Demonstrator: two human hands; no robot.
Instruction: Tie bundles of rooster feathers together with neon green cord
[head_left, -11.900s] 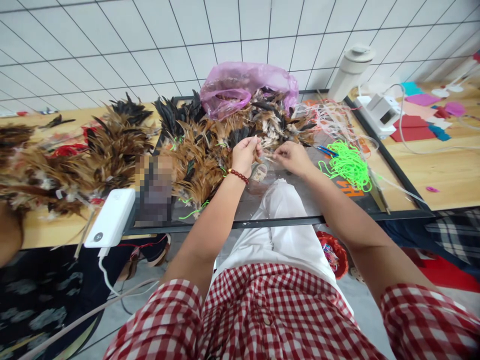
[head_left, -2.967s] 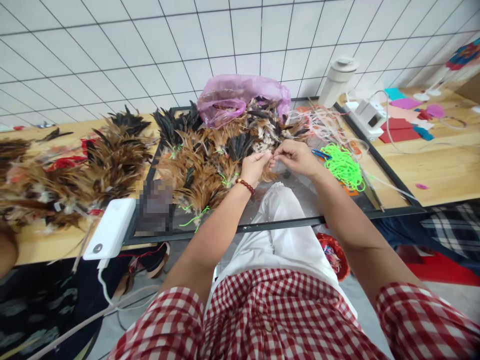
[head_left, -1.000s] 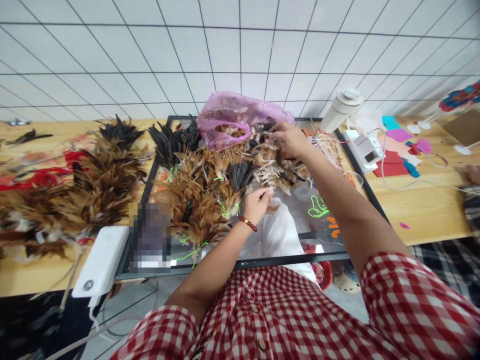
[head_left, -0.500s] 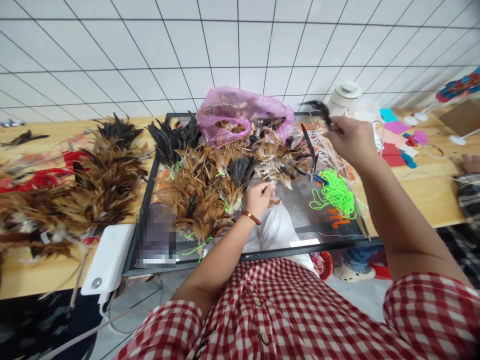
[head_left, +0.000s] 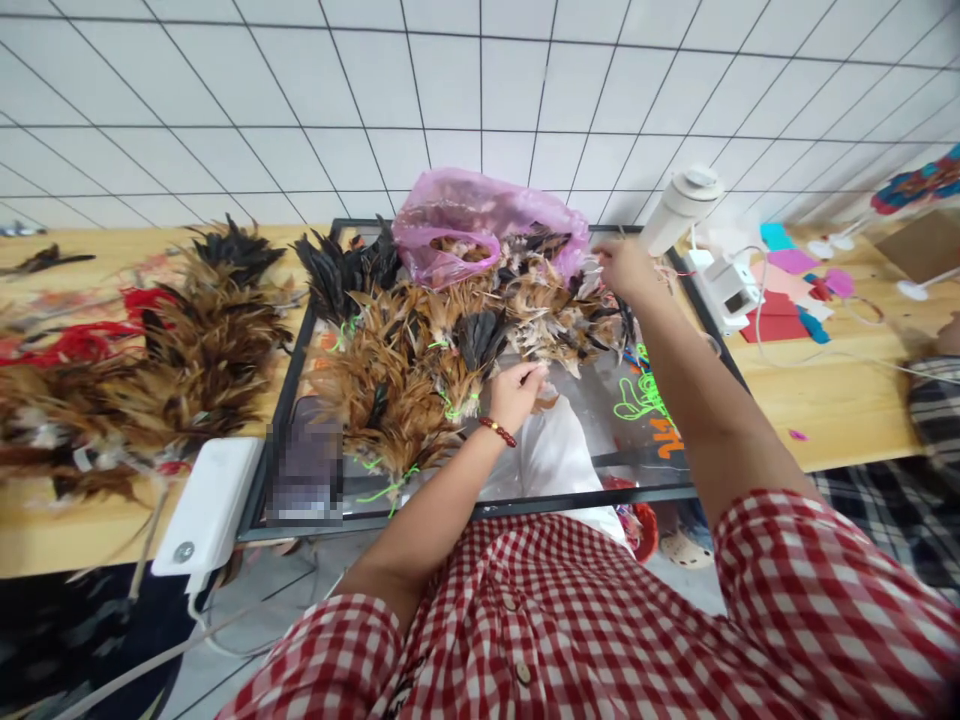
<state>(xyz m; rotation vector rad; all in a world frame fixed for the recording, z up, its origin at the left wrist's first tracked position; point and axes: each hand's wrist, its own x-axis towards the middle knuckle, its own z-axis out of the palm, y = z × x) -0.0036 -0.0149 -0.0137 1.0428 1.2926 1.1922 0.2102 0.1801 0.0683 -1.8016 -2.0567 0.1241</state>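
In the head view, feather bunches point(head_left: 394, 385) with green string point(head_left: 452, 408) below the pink bag point(head_left: 517, 203) look done; loose feathers point(head_left: 551, 310) below it seem left. Below the bag, the left hand point(head_left: 517, 397) pinches maybe a small feather point(head_left: 548, 389); right of it, the right hand's point(head_left: 628, 268) grip I can't tell.

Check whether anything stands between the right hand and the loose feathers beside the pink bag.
Nothing visible does. The right hand is at the right end of the loose feathers, and the pink bag sits mostly behind them, left of the fingers, not in between. Whether the fingers touch a feather cannot be made out.
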